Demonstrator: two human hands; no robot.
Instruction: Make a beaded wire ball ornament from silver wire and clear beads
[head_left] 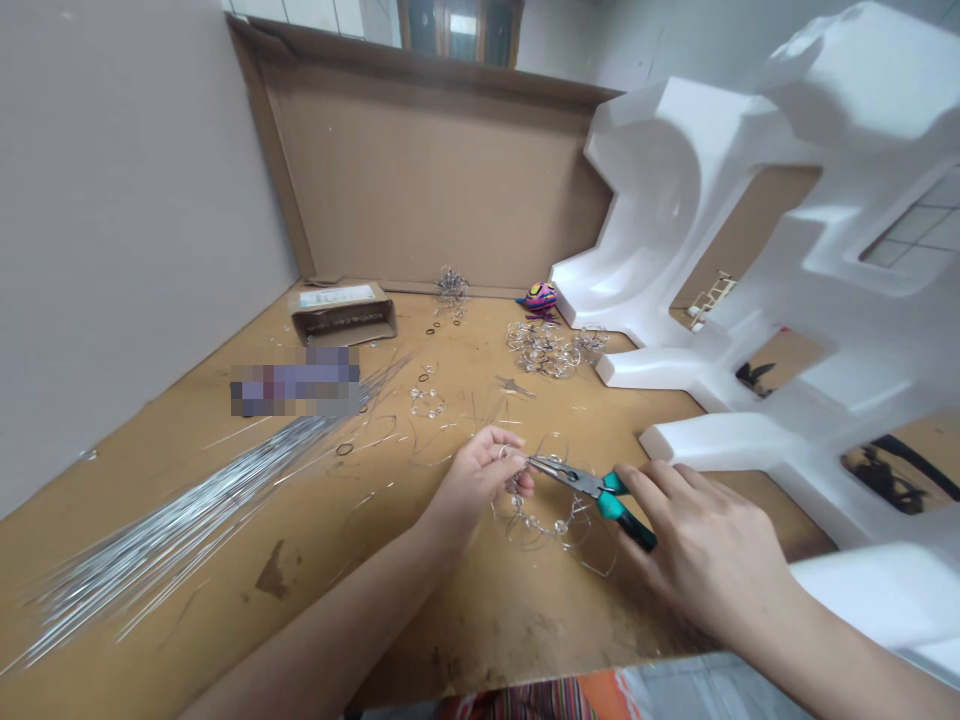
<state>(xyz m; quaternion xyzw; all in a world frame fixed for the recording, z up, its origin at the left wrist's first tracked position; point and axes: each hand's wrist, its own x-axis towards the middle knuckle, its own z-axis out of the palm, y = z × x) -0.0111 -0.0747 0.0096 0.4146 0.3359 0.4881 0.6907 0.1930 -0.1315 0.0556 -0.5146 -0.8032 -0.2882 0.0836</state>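
Wire (546, 527), silvery, strung with clear round beads (561, 527), near the front edge of the brown table (540, 625), should handle light, springy; best held by bare strands. Left hand (487, 470) pinches it; right hand (705, 535) wraps green-and-black steel pliers (611, 500).

Needle-nose pliers (589, 483) and beaded wirework (531, 521)
The pliers, green-and-black-handled, point leftward, tips at the thin wire; the wirework curves loosely below them, strung with clear beads.

Brown tabletop (487, 600), silver wire bundle (217, 493), cardboard box (384, 310), beaded wire heap (549, 350)
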